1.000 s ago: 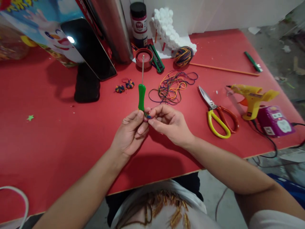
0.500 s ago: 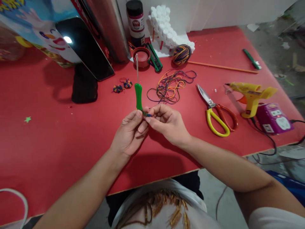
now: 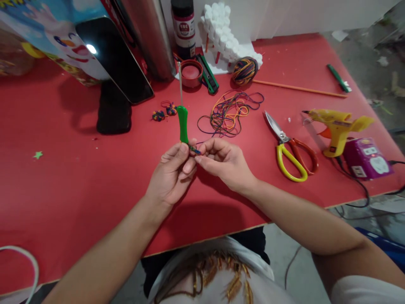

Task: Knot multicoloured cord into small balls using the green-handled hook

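Note:
My left hand [image 3: 171, 175] grips the lower end of a green-handled crochet hook [image 3: 182, 122], whose thin metal shaft points up and away from me. My right hand [image 3: 221, 162] pinches a small bit of multicoloured yarn work [image 3: 195, 150] right at the hook's base, fingertips touching those of the left hand. Both hands hover above the red table [image 3: 79, 185]. A strand runs from the hands toward the loose multicoloured yarn [image 3: 228, 112] lying just beyond. Two small yarn pieces [image 3: 164, 112] lie behind the hook.
Yellow-handled scissors [image 3: 289, 152], a yellow glue gun [image 3: 335, 126] and a purple power strip [image 3: 367, 160] lie to the right. A yarn ball [image 3: 243, 69], white foam model [image 3: 226, 38], red lid [image 3: 190, 72], dark jar [image 3: 184, 25] and a phone on a stand [image 3: 114, 63] sit at the back.
The hook has tilted slightly left and its handle has slid a little within my fingers. Both hands stay together in the same place; the view has shifted slightly.

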### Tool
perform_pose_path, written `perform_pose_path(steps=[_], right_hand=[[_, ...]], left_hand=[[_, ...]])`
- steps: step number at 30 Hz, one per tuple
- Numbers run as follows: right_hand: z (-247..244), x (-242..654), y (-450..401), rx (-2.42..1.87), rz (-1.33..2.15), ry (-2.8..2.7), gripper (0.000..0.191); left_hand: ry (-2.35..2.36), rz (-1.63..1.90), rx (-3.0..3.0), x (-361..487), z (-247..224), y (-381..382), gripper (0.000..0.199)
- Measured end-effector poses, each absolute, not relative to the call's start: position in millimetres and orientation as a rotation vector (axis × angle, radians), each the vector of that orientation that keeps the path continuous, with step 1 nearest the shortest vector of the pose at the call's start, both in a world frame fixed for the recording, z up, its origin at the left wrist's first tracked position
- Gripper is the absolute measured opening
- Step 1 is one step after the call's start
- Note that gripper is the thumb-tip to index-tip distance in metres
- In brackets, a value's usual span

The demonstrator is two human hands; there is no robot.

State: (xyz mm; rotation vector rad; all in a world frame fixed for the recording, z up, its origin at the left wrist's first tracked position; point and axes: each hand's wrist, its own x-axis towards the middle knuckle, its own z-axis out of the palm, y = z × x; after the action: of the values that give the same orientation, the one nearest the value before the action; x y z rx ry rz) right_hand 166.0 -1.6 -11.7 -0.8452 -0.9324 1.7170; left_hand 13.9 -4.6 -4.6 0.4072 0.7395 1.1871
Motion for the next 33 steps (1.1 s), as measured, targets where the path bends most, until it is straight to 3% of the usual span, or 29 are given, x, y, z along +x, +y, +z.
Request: perform_pose_path(steps=[3,8,19,27,33], right_hand=[[-11.3,166.6,-1.0,-0.836,1.738,-0.912,0.042],[-9.8,167.8,-0.9,-0.754,1.760,-0.902,0.042],[-5.3,167.9,-2.6,-0.796,1.692,-0.975,0.042],[-10.3,169.8,-2.0,-0.770,1.743,-0.949,0.041],[-4.5,169.7,-1.6,-0.802,1.726,-0.936,0.045]], left_hand=[[0.718,1.211,0.440,12.7,-5.5,-3.9,0.023],[0.746,1.228,0.417,11.6,-8.2,-4.2,0.012],[0.724,1.188,0.446,12.1,-8.4,-5.7,0.008],[0.750,1.194,0.443,12.1,-7.9,-5.9,0.012],[0.754,1.166,0.471,13.6,-2.8,-7.1,0.026]])
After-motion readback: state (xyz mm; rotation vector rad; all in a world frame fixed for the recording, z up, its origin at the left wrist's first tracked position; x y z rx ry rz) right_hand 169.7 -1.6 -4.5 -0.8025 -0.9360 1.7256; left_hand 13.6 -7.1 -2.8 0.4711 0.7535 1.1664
